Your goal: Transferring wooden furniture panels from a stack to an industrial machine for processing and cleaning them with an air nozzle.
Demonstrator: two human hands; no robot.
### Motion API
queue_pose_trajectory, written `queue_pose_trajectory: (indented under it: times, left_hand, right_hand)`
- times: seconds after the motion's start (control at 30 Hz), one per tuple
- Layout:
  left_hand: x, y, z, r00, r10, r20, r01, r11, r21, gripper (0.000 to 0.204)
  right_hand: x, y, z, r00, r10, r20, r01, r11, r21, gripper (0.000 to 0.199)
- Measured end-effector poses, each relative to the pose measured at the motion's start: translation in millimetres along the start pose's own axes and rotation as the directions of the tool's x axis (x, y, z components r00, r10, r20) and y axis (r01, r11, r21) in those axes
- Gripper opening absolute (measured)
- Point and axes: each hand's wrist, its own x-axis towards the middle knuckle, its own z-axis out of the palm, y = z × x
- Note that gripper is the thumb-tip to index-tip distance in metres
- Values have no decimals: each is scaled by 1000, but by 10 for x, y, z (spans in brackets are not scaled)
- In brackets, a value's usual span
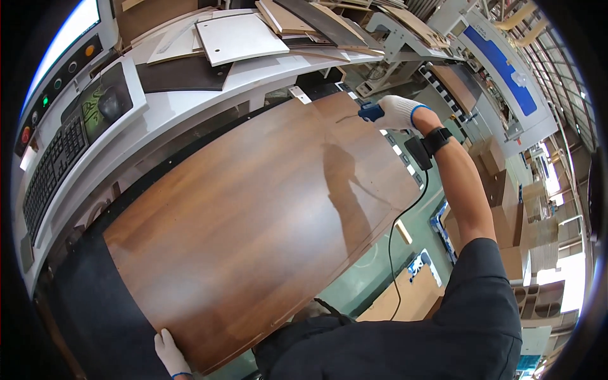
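Panel (253,202): glossy brown wood-grain rectangle, lying on the flat black table (95,304), which presumably supports it.
Right hand (398,113): white knit glove, closed around a dark-blue tool (372,113) with a thin bent tip, probably to aim it over the panel.
Left hand (168,354): white knit glove at the panel's near-left edge, likely steadying it; whether it grips, cannot tell.

Smooth brown wood-grain panel (253,221) with a satin sheen at centre, white knit-cloth glove (399,113) at upper right, blue plastic-looking tool handle (371,112) beside it, matt black cloth sleeve (482,278) at lower right, black plastic keyboard (56,170) at left, smooth white board (240,39) at top
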Motion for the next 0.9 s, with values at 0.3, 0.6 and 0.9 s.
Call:
queue_pose_trajectory:
  times: [0.3,0.6,0.9]
  left_hand:
    - [126,-20,167,995,-21,-96,38,983,179,48]
    - [-396,2231,-844,974,-44,-220,106,954,280,50]
    - [-496,2899,-1171,967,37,-254,137,762,633,54]
  right_hand:
    - [442,-341,-389,999,-27,29,28,998,-54,26]
    - [697,-355,-405,993,-117,11,117,993,-12,29]
    - [961,-216,-127,964,-252,89,250,968,31,37]
